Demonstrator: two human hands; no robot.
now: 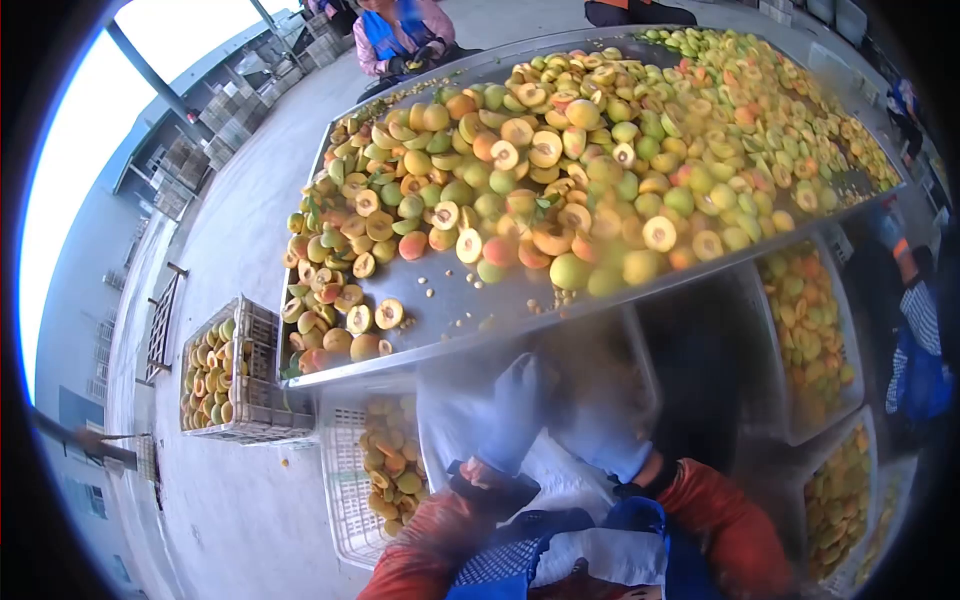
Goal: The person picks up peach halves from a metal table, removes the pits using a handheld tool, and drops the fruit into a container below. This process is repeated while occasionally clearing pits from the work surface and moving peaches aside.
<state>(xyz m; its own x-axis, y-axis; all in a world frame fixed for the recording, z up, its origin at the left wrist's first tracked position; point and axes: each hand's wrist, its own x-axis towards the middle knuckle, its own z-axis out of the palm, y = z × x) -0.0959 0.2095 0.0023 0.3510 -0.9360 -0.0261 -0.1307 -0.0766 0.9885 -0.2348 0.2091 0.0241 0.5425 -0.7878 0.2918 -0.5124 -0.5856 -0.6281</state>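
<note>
Fruit [545, 150], halved and whole: heaped on metal table [455, 318], at twelve o'clock from hands. Left hand [513, 412], right hand [603, 440]: gloved, blurred; grip cannot be told. Filled crate [262, 398]: placed at nine o'clock.

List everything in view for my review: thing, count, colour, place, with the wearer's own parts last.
Table: one, grey, centre to upper right
Fruit, halved and whole: too many to count; yellow, green, orange-red; heaped on the table
Small bits: many, pale, near table edge
Fruit-filled crates: at least four, pale, left and right
Stacked crates: uncounted, greyish, upper left
Frame: one, dark, left floor
Other people: at least three, mixed clothing, top and right
Left hand: one, pale-blue glove, below table edge
Right hand: one, pale-blue glove, beside it
Sleeves: two, red, bottom
</note>
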